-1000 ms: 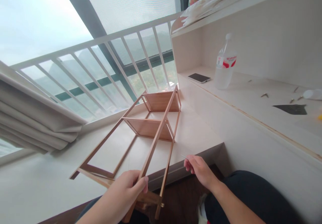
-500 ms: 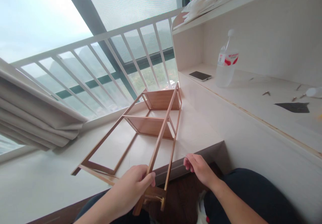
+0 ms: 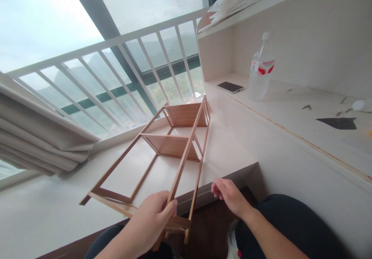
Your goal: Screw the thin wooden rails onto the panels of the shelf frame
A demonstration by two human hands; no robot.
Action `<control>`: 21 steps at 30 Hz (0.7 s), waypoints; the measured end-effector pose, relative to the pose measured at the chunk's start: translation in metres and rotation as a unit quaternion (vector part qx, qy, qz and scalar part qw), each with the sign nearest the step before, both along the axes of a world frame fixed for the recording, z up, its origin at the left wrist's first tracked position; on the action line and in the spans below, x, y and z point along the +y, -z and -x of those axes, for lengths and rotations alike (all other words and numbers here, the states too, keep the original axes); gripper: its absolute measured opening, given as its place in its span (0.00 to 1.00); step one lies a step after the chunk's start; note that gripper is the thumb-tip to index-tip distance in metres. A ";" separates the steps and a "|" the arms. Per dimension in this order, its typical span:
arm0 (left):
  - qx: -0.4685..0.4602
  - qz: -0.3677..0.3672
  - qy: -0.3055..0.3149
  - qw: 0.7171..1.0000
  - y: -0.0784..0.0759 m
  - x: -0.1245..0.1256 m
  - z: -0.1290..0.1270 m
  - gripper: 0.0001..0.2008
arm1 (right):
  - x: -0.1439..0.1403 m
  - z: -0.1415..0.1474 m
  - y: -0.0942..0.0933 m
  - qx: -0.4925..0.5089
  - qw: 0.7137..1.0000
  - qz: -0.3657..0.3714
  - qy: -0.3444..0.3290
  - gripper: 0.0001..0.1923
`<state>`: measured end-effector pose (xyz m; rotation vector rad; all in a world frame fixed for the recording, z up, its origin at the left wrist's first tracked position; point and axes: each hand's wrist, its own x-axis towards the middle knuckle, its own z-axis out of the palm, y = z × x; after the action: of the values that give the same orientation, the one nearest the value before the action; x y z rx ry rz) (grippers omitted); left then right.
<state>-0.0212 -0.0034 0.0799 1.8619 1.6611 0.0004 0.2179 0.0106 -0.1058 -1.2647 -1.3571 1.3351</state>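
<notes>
A wooden shelf rack (image 3: 171, 146) with two panels lies tilted on the pale window ledge, its near end jutting past the front edge. My left hand (image 3: 155, 214) is closed round one of its long posts, close to the near end. To the right of the rack, apart from it, my right hand (image 3: 228, 195) is closed in a pinch. A thin metal rod (image 3: 210, 181) pokes out from its fingertips toward the rack; the rest of the rod is hidden in the fingers.
On the right-hand shelf are a phone (image 3: 230, 87), a clear bottle (image 3: 260, 71), several small screws (image 3: 306, 107), a dark scrap (image 3: 337, 123) and another bottle lying down (image 3: 362, 106). A white railing (image 3: 116, 44) and a grey curtain (image 3: 37, 127) border the ledge.
The view has shifted very slightly. Both hands keep their holds, and the rack stays in nearly the same place.
</notes>
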 end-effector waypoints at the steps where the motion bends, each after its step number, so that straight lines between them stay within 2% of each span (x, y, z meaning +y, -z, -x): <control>1: 0.006 0.000 0.001 1.000 0.000 0.001 0.000 0.16 | 0.000 0.000 0.000 0.000 1.000 -0.001 0.000 0.26; 5: 0.021 -0.003 0.013 1.000 -0.001 0.001 0.001 0.15 | 0.000 0.001 0.001 0.000 1.000 -0.006 -0.002 0.27; 12: 0.027 -0.010 0.015 0.999 -0.013 0.000 -0.002 0.21 | 0.000 0.001 0.004 -0.002 1.000 -0.005 0.000 0.28; 21: -0.008 -0.025 0.028 0.999 -0.014 0.001 0.008 0.25 | 0.001 0.001 0.005 -0.002 1.000 -0.002 -0.003 0.28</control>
<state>-0.0290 -0.0025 0.0935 1.9403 1.6118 0.0349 0.2166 0.0115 -0.1110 -1.2622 -1.3655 1.3350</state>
